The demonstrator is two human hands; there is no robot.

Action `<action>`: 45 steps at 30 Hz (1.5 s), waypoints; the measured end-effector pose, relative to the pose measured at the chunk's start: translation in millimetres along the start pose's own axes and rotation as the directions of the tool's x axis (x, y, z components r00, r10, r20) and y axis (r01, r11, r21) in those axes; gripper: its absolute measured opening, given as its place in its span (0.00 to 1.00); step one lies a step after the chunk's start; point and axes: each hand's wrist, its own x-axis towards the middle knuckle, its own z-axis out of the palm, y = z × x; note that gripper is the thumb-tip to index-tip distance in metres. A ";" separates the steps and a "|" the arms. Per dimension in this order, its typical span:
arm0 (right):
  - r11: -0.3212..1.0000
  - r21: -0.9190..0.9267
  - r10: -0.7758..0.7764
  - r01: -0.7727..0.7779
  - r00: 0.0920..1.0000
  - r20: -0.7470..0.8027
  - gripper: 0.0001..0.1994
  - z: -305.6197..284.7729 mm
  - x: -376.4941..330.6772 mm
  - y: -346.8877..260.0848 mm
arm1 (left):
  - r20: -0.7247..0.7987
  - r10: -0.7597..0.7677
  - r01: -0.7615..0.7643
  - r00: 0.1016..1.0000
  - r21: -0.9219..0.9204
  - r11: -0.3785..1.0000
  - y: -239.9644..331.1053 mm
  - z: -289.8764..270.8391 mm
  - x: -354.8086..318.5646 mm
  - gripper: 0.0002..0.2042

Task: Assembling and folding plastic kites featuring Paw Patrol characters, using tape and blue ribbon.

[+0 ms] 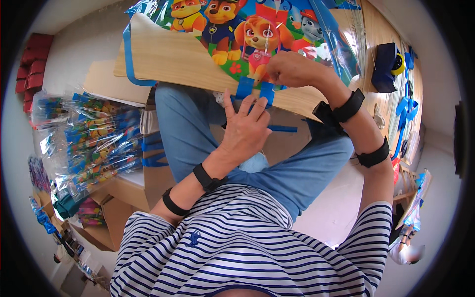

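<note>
From the head camera, you are seated with a wooden board (173, 57) resting across your lap, its near edge over your blue jeans (188, 123). A round foil balloon (247, 34) printed with cartoon puppies lies flat on the board, partly inside a clear plastic sleeve (341, 44).

Your left hand (245, 131) lies palm down at the board's near edge, fingers spread and straight, gripping nothing; the fingertips rest on or just beside the blue tab (255, 91) that hangs from the balloon's lower edge. A short blue strip (283, 128) lies just to the right of that hand.

Your right hand (292, 69) sits on the balloon's lower part, fingers curled in tight and pinched together just above the blue tab. What they pinch is too small to make out. Black straps circle both wrists and forearms.

To your left, a heap of clear packets (91, 143) with colourful printed contents rests on cardboard boxes (121, 198). To your right, blue ribbons (405, 114) hang near a dark blue box (385, 67). A blue ribbon loop (129, 64) curls over the board's left end.
</note>
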 end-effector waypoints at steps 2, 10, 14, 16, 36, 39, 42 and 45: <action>1.000 0.012 0.025 -0.026 0.999 0.030 0.05 2.3 5.9 1.0 | 0.000 -0.002 0.002 1.000 -0.014 1.000 0.3 2.8 0.3 0.16; 0.998 -0.016 -0.069 0.068 0.996 -0.052 0.08 1.7 6.8 0.4 | -0.009 0.000 0.000 1.000 -0.064 0.998 -0.3 6.3 5.1 0.15; 0.998 -0.010 -0.055 0.054 0.997 -0.061 0.11 4.0 7.2 1.1 | -0.008 0.003 -0.003 1.000 -0.073 0.997 -0.2 7.2 7.5 0.15; 1.000 0.008 -0.005 0.006 1.000 -0.029 0.05 4.2 8.6 0.2 | -0.009 0.006 -0.007 1.000 -0.075 0.997 0.1 7.5 8.8 0.15; 0.999 0.007 0.036 -0.035 0.998 -0.051 0.06 6.5 10.1 -1.2 | -0.007 0.013 -0.013 1.000 -0.074 0.997 -0.6 10.7 15.0 0.14; 1.000 -0.016 0.023 -0.024 0.998 -0.064 0.06 6.1 10.2 -3.0 | -0.007 0.013 -0.013 1.000 -0.067 0.998 -0.5 10.2 15.9 0.15; 0.998 -0.048 0.027 -0.027 1.000 -0.008 0.12 1.3 9.5 -7.6 | -0.008 0.009 -0.009 1.000 -0.068 0.998 -1.5 11.9 15.5 0.15; 0.998 -0.030 0.048 -0.048 0.999 0.001 0.12 1.1 8.9 -8.3 | 0.001 0.011 -0.010 1.000 -0.072 0.997 -2.1 13.8 16.4 0.15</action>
